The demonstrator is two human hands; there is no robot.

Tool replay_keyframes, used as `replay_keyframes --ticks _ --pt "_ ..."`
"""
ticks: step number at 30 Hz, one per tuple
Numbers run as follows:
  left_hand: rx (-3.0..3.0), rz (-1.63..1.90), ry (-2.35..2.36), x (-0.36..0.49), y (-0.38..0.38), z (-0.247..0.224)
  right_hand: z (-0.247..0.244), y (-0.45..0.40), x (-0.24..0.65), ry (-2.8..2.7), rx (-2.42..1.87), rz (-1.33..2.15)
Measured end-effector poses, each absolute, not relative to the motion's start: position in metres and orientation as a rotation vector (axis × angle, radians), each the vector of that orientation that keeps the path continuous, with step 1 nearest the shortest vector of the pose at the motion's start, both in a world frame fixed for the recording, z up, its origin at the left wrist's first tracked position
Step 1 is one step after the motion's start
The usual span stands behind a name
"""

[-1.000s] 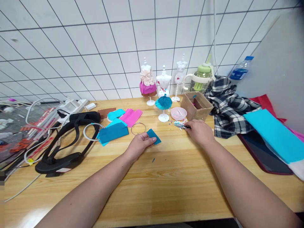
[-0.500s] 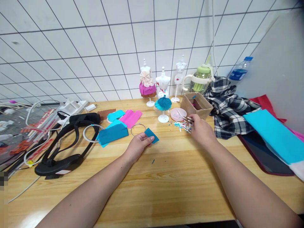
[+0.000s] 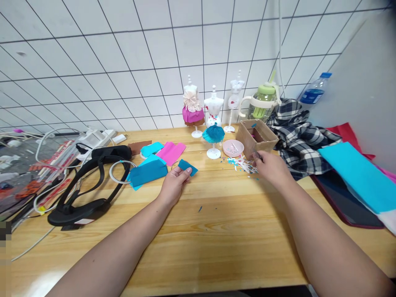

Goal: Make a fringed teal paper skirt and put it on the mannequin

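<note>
My left hand [image 3: 172, 185] pinches flat teal fabric [image 3: 193, 169] by one edge, leaving its far end free; my right hand [image 3: 272, 168] grips a blurred dark tool [image 3: 257, 155].

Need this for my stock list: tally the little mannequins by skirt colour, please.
Pink-and-brown skirt: 1
Blue skirt: 1
White mannequin with no skirt: 1
Total: 3 mannequins

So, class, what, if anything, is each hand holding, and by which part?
Left hand: teal piece, pinched at its near edge. Right hand: dark object, held part hidden.
</note>
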State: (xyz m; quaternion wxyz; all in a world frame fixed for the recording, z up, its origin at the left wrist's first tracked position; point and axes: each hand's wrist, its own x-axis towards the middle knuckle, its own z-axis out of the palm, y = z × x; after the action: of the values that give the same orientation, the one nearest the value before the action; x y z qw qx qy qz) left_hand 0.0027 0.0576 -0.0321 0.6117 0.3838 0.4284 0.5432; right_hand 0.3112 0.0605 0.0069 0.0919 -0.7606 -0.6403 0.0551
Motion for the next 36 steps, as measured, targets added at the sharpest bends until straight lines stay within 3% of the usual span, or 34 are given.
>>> replay_keyframes --ticks 8,12,14,20,25,32,36 --pt "0.821 1.318 0.974 0.003 0.058 -0.031 0.009 0.046 0.286 -1.891 -1.942 0.301" --pt "0.793 1.343 0.956 0.003 0.061 -0.032 -0.001 0.019 0.234 -2.489 -1.119 0.67" --pt "0.792 1.341 0.958 0.003 0.061 -0.032 -0.009 0.009 0.21 -2.662 -0.981 0.75" --pt "0.814 1.32 0.976 0.004 0.059 -0.031 -0.024 -0.006 0.182 -2.804 -1.088 0.496" --pt "0.813 1.311 0.994 0.003 0.06 -0.032 -0.028 -0.01 0.223 -2.841 -1.217 0.338" --pt "0.868 1.287 1.039 0.005 0.061 -0.035 -0.027 0.022 0.356 -2.428 -1.944 -0.249" --pt "0.988 1.133 1.026 0.009 0.058 -0.029 -0.016 0.024 0.371 -2.03 -1.902 -0.252"
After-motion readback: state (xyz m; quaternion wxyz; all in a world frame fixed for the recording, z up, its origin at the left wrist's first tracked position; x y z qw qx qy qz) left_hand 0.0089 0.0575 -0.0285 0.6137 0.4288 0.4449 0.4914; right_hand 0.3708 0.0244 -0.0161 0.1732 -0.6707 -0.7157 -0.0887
